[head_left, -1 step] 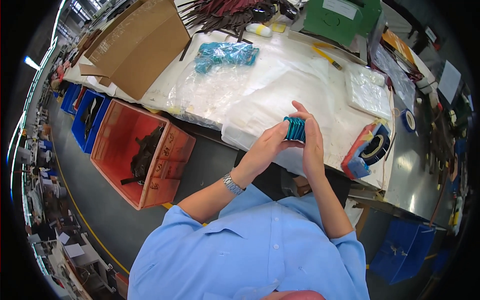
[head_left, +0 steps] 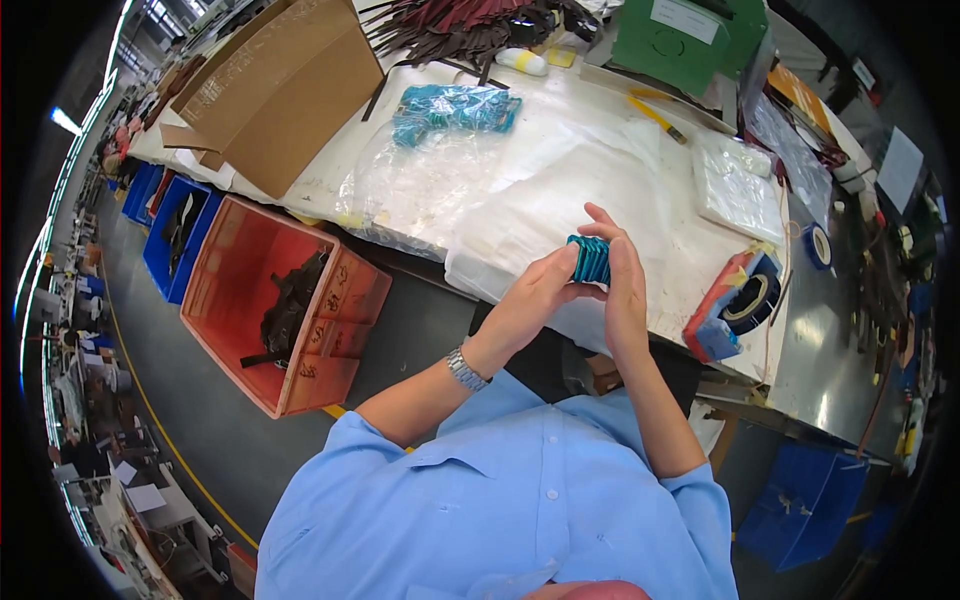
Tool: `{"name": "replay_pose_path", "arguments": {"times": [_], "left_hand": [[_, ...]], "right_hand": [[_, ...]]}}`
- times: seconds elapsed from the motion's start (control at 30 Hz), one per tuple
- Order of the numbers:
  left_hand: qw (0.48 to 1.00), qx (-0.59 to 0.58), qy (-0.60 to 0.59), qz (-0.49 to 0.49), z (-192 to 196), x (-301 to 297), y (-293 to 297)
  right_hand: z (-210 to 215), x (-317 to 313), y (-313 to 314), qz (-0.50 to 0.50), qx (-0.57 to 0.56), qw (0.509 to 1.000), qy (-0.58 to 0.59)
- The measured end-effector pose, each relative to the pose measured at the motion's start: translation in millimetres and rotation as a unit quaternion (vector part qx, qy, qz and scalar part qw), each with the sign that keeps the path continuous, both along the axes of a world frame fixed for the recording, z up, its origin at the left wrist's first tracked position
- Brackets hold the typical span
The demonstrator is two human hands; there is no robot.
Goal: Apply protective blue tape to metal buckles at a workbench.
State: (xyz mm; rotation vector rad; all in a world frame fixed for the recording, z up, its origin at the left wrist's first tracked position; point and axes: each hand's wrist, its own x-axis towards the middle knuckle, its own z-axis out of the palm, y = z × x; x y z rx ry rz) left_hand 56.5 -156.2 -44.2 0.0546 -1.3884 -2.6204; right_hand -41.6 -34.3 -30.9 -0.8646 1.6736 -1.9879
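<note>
Between my two hands, over the near edge of the white-covered table, is a small stack of shiny teal packets (head_left: 590,261), set side by side. My left hand (head_left: 532,298), with a metal watch on its wrist, presses the stack from the left with thumb and fingers. From the right, my right hand (head_left: 624,285) holds its other side, one finger raised past the top. Farther back on the table lies a clear plastic bag (head_left: 455,112) with more teal pieces inside. Exactly what the packets contain, I cannot make out.
An orange crate (head_left: 345,330) with dark items stands left of the table, blue bins (head_left: 190,285) beyond it. A cardboard box (head_left: 290,110) sits at the table's left. At right are a tape dispenser (head_left: 700,325), a plastic-wrapped pack (head_left: 735,185) and a yellow cutter (head_left: 657,119).
</note>
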Motion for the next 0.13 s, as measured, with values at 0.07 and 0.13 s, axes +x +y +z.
{"name": "replay_pose_path", "arguments": {"times": [0.07, 0.13], "left_hand": [[1.0, 0.004, 0.005, 0.007, -3.0, 1.9, -1.3], [0.999, 0.01, 0.024, 0.036, -5.7, 4.3, -4.5]], "right_hand": [[1.2, -1.4, -7.2, -0.004, 0.011, 1.0, 0.026], [0.0, -1.7, -16.5, -0.004, 0.02, 0.999, 0.05]]}}
